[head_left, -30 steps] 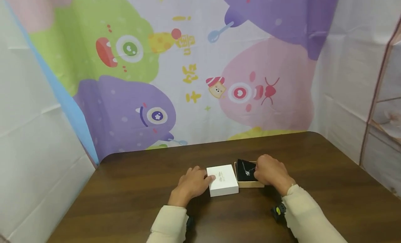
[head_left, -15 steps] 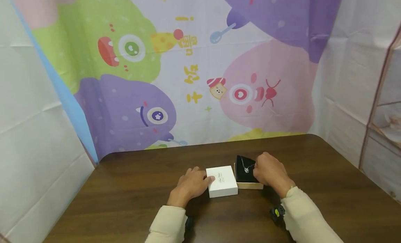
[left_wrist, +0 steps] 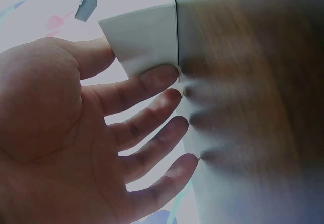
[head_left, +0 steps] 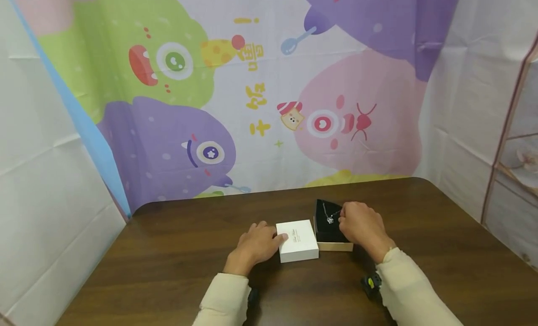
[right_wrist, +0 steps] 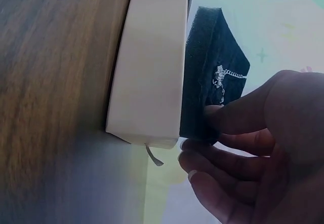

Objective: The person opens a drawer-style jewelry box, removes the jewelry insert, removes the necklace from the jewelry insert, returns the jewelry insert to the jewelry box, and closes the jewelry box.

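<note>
The necklace [right_wrist: 219, 76] looks shiny metal, the pad [right_wrist: 202, 77] matt, rough foam.

On the table [head_left: 201, 242], the lid [head_left: 297, 241] lies left of the box [head_left: 336, 247]. Over the box is the pad [head_left: 324, 232], with the necklace [head_left: 330, 220] on it. The left hand [head_left: 258, 243] is at the lid's left side, the right hand [head_left: 362, 225] at the pad's right side. A cloth [head_left: 269, 167] hangs behind.
</note>
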Tool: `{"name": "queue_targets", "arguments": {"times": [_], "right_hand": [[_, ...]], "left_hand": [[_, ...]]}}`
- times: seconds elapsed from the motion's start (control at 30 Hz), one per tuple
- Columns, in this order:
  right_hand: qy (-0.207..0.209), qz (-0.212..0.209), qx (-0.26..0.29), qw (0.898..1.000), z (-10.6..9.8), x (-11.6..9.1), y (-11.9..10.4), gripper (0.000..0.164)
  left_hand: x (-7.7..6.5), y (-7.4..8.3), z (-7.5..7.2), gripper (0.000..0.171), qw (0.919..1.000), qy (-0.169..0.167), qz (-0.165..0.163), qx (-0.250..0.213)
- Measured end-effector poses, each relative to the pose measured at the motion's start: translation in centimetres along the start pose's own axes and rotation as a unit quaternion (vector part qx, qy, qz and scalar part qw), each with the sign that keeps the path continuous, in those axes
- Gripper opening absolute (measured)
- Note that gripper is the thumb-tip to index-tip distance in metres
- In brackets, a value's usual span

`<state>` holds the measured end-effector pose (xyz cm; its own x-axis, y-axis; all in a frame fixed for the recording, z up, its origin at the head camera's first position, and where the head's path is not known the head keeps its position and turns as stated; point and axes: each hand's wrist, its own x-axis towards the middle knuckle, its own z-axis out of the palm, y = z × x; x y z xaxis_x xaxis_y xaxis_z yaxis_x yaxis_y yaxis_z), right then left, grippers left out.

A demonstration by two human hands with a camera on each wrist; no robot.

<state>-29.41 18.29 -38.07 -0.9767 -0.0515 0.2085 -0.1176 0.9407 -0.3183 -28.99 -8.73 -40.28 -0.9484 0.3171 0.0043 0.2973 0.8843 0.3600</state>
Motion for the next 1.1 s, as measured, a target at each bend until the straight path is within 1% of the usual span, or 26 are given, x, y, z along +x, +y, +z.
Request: {"name": "queue_targets", "arguments": {"times": [0.2,0.53,0.8,0.93,1.1], "right_hand": [[0.000,0.003,0.001,1.000,-0.02,-0.08,-0.11,0.007],[0.009,-0.005,0.032,0.999,-0.14,-0.20,-0.22,0.006],[-0.008,-0.002,0.046,0.999,0.24,-0.63,0.06,0.006],[0.005,-0.003,0.064,0.998,0.14,-0.66,0.13,0.005],[0.024,-0.009,0.080,0.996,-0.06,-0.24,-0.13,0.007]], "left_hand": [[-0.03,0.03,-0.13,0.046,1.0000,0.000,0.001,0.001],[-0.08,0.09,-0.20,0.047,1.0000,0.000,0.000,-0.006],[-0.31,0.10,0.33,0.046,1.0000,-0.006,-0.002,-0.006],[-0.20,0.12,0.46,0.048,0.9999,-0.005,0.001,-0.009],[-0.05,-0.07,0.06,0.046,1.0000,0.000,0.003,-0.003]]}}
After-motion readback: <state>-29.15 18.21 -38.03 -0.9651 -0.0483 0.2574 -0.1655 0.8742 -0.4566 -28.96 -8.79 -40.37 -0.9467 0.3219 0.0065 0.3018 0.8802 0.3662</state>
